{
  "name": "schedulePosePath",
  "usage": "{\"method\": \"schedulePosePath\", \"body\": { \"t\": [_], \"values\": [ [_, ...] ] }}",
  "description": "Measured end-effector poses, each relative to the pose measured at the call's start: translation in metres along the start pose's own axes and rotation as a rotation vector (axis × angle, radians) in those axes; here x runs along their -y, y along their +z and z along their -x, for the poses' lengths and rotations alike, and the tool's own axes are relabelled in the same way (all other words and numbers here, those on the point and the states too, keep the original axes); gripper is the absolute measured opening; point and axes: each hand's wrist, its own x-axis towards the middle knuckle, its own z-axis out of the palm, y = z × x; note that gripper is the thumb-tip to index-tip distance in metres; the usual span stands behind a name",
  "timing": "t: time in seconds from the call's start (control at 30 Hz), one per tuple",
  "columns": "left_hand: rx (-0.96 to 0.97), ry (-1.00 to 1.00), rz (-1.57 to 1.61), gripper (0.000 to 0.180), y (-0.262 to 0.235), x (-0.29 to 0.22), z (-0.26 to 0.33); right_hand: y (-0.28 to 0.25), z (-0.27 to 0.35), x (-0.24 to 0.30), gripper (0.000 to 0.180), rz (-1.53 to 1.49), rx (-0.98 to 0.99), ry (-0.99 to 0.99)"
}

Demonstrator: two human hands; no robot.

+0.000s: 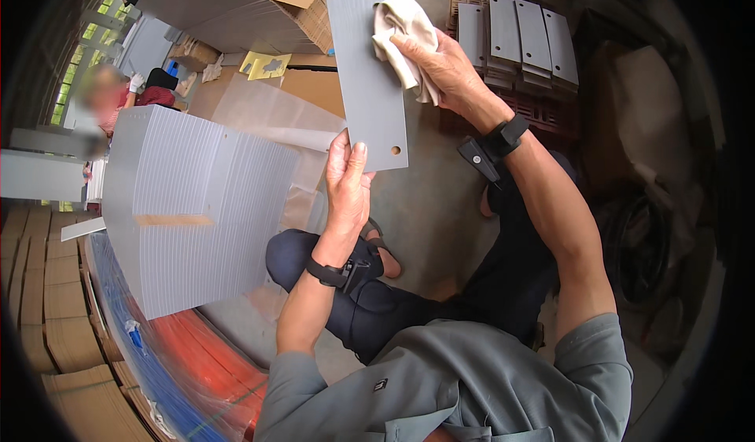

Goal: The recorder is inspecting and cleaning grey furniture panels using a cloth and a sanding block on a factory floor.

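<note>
A long grey board (368, 88) with one round hole near its lower right corner is held up in front of me. My left hand (347, 176) grips its lower left edge, thumb on the face and fingers behind. Against the upper right part of the board, my right hand (447, 64) presses a crumpled cream cloth (405, 33), its fingers closed round it. Part of the board's upper face is hidden by the cloth.
Similar boards with holes (519, 37) are stacked on a reddish crate (543, 105) at the far right. To my left stands a tall stack of grey panels (212, 182), with flattened cardboard (67, 316) beyond. A person (118, 100) sits at the far left.
</note>
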Motion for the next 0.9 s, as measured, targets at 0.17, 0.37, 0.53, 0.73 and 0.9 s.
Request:
{"method": "schedulePosePath", "body": {
  "t": [0.17,0.37,0.53,0.73,0.9],
  "values": [
    [-0.283,0.054,0.11,0.043,-0.006,-0.012,-0.016,0.038,0.05,-0.054,0.057,0.225,0.167,0.24],
    [-0.313,0.169,0.176,0.043,-0.023,-0.023,-0.02,0.022,0.075,-0.078,0.055,0.852,0.536,0.424],
    [-0.306,0.228,0.169,0.043,-0.024,-0.026,-0.019,0.007,0.058,-0.07,0.056,0.508,0.231,0.404],
    [-0.286,0.205,0.165,0.044,-0.018,-0.02,-0.013,0.03,0.045,-0.043,0.057,0.141,0.198,0.27],
    [-0.171,0.184,0.096,0.045,-0.015,-0.004,-0.007,0.037,0.042,-0.037,0.045,-0.007,0.257,0.337]
  ]
}}
